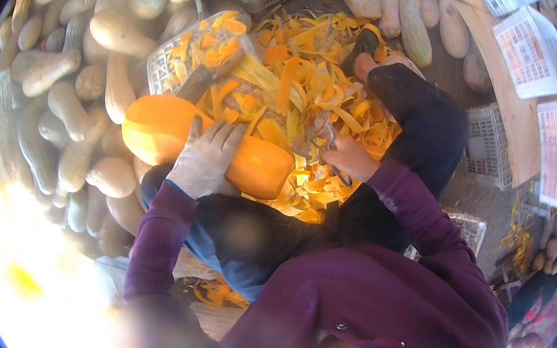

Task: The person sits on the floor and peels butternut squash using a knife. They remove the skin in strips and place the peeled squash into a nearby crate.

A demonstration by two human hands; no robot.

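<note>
A peeled orange squash [263, 166], long and thick at both ends, lies slantwise above my lap. My left hand [208, 154], in a white knit glove, rests on its middle and grips it. To the right of the squash, my bare right hand [349, 157] is closed around a metal hand tool [329, 139], probably a peeler; its blade is hard to make out. Beneath both hands and between my legs lies a heap of orange and yellow peel strips [320, 90].
Unpeeled squashes [67, 111] are piled at the left and more [412, 27] lie at the upper right. A white crate [156, 66] with peelings stands beyond the peeled squash. Further crates [484, 148] and a wooden board [520, 144] are at the right. Part of a person [535, 309] shows at lower right.
</note>
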